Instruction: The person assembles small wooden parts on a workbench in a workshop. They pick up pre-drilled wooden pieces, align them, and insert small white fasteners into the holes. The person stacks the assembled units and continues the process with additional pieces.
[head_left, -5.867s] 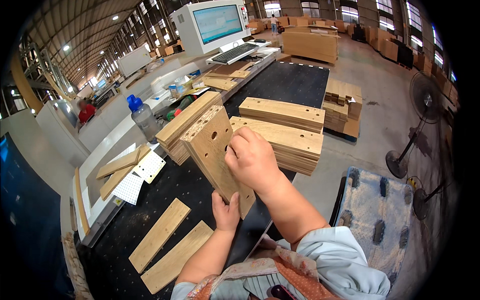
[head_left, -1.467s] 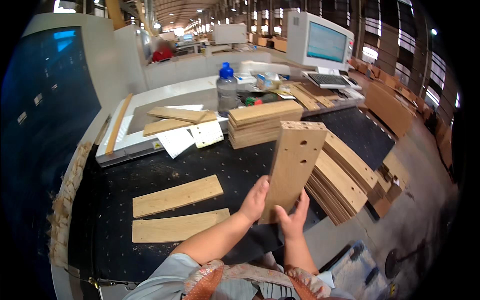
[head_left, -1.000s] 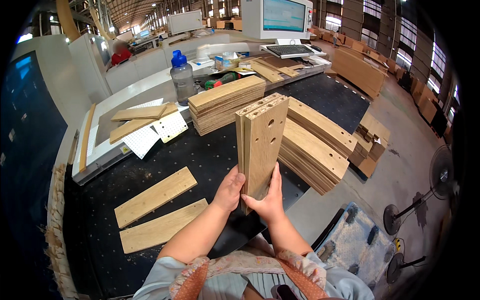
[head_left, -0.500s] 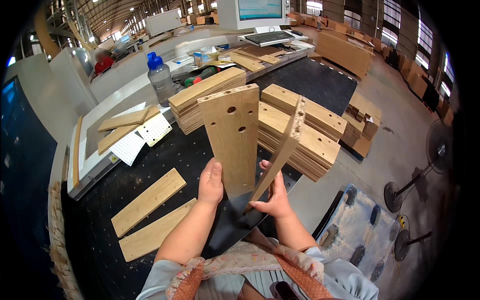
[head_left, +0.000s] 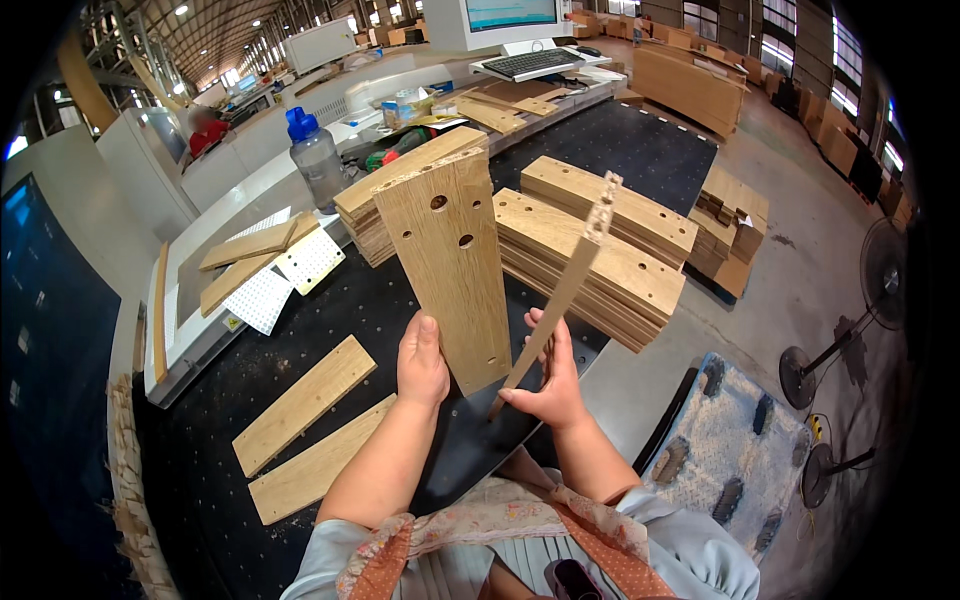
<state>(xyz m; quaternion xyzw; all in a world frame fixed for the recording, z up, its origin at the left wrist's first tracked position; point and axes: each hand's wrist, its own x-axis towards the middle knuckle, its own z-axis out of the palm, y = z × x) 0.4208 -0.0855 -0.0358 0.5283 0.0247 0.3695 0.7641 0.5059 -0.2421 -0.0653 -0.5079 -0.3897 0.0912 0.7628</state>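
My left hand (head_left: 424,362) is closed on the lower left edge of a wood-grain board (head_left: 450,270), which stands up with its drilled face toward me. Several holes of different sizes show near its top, and a small one near its foot. My right hand (head_left: 556,378) grips a second board (head_left: 566,290) near its lower end. That one is turned edge-on and leans to the right, its raw particleboard end up. The two boards are apart at the top and close together at the bottom. Part of my right hand's fingers is behind the second board.
Stacks of drilled boards (head_left: 590,262) lie beyond my hands, with another stack (head_left: 365,215) to their left. Two loose boards (head_left: 305,400) rest on the black table (head_left: 200,455). A water bottle (head_left: 316,165), a keyboard (head_left: 528,64) and a monitor (head_left: 508,18) stand farther back. Fans (head_left: 882,280) are at right.
Both boards have spread farther apart at the top. The left one has tilted left and the right one has turned more edge-on. The view has shifted slightly.
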